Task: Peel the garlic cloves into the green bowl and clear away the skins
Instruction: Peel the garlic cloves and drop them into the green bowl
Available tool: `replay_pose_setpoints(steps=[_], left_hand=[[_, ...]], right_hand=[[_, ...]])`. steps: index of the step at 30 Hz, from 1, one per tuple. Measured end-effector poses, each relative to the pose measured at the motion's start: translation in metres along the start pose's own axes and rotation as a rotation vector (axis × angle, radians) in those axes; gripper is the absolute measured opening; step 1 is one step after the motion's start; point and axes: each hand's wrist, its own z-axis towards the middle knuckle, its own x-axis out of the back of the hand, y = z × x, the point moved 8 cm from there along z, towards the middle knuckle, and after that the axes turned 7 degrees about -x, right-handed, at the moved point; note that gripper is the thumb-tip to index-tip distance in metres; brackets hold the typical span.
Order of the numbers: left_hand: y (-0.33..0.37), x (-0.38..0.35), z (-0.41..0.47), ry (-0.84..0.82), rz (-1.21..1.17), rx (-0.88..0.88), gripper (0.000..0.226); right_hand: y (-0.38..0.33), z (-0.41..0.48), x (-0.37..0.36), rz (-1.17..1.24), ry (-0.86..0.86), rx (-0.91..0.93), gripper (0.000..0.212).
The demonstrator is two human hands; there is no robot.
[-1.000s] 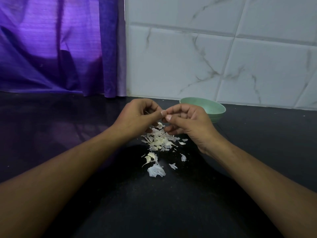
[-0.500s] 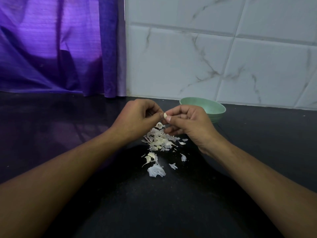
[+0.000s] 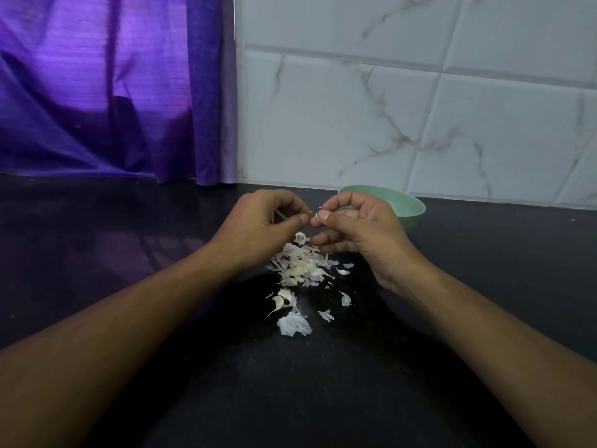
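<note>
Two hands meet above the skins [image 3: 300, 270]: the right hand [image 3: 361, 234] pinches a garlic bit [image 3: 318, 216]; the left hand [image 3: 258, 221] is curled, its hold unclear. The green bowl [image 3: 410, 205] stands just behind.

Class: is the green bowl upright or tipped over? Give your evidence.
Upright: the green bowl sits on its base, rim up, on the black counter.

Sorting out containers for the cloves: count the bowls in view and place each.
1. The green bowl sits on the dark counter by the tiled wall, partly hidden behind the right hand. None other shows.
</note>
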Motion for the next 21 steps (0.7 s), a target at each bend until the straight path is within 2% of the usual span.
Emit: replay_pose_setpoints(steps=[11,21], left_hand=[[0.0072,0.0006,0.0002,0.014,-0.008,-0.042,0.009],[-0.0004,0.0045,0.0009,0.017,-0.122,0.033,0.006]], right_hand=[[0.0028,0.0011,0.0005,0.055,0.008,-0.037,0.012],[0.0045,0.0024,0.0007,0.047,-0.017,-0.043,0.016]])
